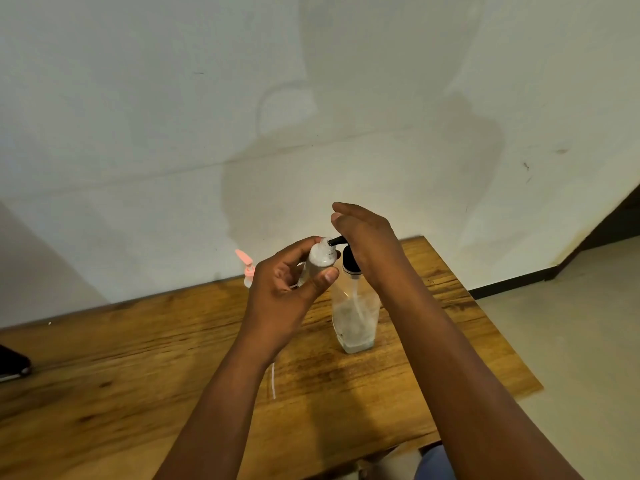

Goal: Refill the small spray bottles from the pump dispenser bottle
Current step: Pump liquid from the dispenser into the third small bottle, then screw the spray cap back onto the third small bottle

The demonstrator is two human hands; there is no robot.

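A clear pump dispenser bottle with a black pump head stands on the wooden table, holding a little liquid at the bottom. My right hand lies flat on top of the pump head, fingers straight. My left hand grips a small clear spray bottle, uncapped, with its open mouth under the black nozzle tip. The small bottle looks partly filled with whitish liquid.
Against the wall behind my left hand stands another small bottle with a pink spray cap. A thin white dip tube lies on the table below my left wrist. A dark object sits at the left edge. The table ends at the right.
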